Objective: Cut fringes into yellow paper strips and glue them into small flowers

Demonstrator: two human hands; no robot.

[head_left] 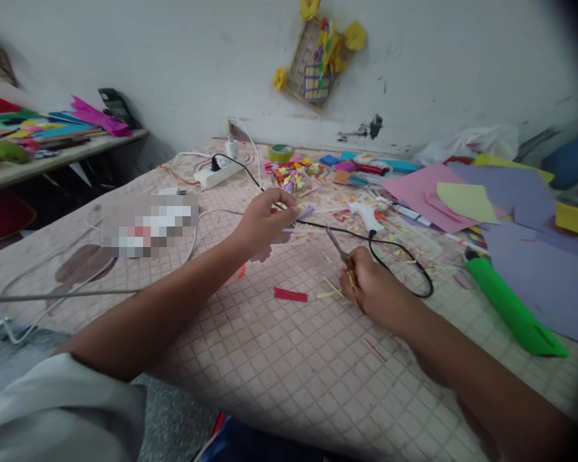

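Note:
My left hand (266,221) is raised over the table, its fingers pinched on a small purple paper piece (307,211) that pokes out past the fingertips. Wrapped in my right hand (368,282) is a pair of scissors (340,247), blades pointing up and to the left. Their tips are apart from the purple piece. Between and below the hands, a red paper strip (290,294) lies on the checked tablecloth, with thin yellow strips (331,292) beside the right fingers. Behind the scissors rests a white glue gun (366,217) with a black cord (414,260).
A green paper tube (515,308) and purple sheets (539,276) lie at the right, near pink paper (428,192). Cut paper pieces (293,173) are heaped at the back beside green tape (280,153). A white power strip (219,172) and cables occupy the left.

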